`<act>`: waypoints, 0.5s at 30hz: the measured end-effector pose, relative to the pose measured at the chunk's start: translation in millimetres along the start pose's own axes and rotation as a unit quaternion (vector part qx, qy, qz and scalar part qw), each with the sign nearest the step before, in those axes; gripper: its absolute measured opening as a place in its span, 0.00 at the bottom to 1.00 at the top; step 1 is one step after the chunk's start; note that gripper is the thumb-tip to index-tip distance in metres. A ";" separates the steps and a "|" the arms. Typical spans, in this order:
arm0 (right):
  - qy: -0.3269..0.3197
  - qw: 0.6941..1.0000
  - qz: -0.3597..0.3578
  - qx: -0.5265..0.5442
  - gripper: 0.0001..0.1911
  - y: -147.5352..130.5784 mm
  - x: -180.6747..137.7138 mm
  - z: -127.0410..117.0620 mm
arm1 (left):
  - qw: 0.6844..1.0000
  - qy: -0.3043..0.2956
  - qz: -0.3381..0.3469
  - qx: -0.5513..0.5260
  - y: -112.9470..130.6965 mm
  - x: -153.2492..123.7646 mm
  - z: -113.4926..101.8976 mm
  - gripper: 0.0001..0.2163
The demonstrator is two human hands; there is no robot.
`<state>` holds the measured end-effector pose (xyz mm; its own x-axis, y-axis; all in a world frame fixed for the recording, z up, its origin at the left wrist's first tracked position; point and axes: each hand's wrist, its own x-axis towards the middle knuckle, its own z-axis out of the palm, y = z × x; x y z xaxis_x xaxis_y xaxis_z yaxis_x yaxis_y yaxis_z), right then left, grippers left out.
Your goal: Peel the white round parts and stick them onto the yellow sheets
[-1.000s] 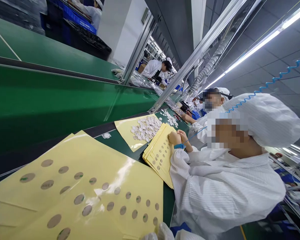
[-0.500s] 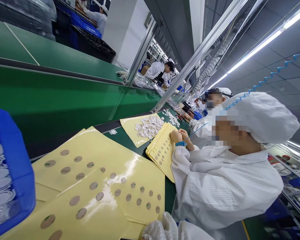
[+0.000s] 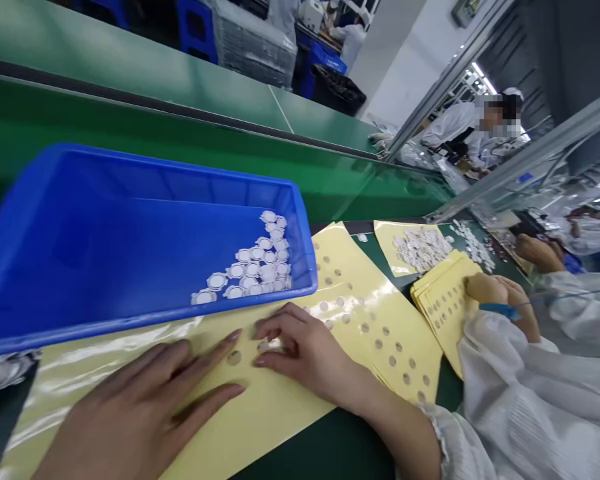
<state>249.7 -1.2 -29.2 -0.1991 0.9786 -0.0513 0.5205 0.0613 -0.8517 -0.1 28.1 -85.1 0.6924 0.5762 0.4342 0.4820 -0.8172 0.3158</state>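
My left hand (image 3: 130, 407) rests flat on a glossy yellow sheet (image 3: 260, 420), thumb and index finger spread apart with nothing between them. Just off its index fingertip is a grey-brown round disc (image 3: 235, 358) on the sheet. Opposite it, my right hand (image 3: 307, 350) is curled low over the same sheet. A gap shows between its thumb and index finger, and a small shiny round disc (image 3: 270, 345) lies in that gap. Behind both hands stands a blue bin (image 3: 307, 260), holding white ring-edged pieces (image 3: 260, 267) heaped at its right end.
Further right, more yellow sheets (image 3: 410, 307) carry rows of discs. A co-worker's hands (image 3: 495, 293) are at a stack of yellow sheets (image 3: 450, 300). White pieces (image 3: 423, 247) are piled on another sheet. A metal post (image 3: 430, 93) rises behind the bench.
The view has swung left, bringing most of the blue bin into sight. Both my hands now show on the yellow sheet; before, only a white sleeve was at the bottom edge.
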 end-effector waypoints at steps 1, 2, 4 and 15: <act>0.001 1.000 0.005 -0.005 0.12 -2.0 -0.2 0.9 | 0.999 -0.006 0.015 0.037 -0.5 -4.1 1.1 0.22; 0.004 1.000 0.003 -0.013 0.12 -3.6 -0.3 2.9 | 0.998 -0.012 0.015 0.067 0.7 -4.1 2.8 0.23; 0.021 0.999 -0.013 -0.034 0.11 -5.5 -0.3 9.1 | 0.995 -0.009 -0.022 0.094 6.8 4.7 4.0 0.21; 0.072 0.984 -0.059 -0.153 0.11 -3.8 4.2 29.0 | 0.984 0.052 0.102 0.137 13.6 31.5 -24.7 0.23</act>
<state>222.9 -3.0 -41.2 -0.1646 0.9775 0.1322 0.7308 0.2109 -0.6492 15.0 35.4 -46.3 0.7378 0.3866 0.5534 0.4761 -0.8792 -0.0205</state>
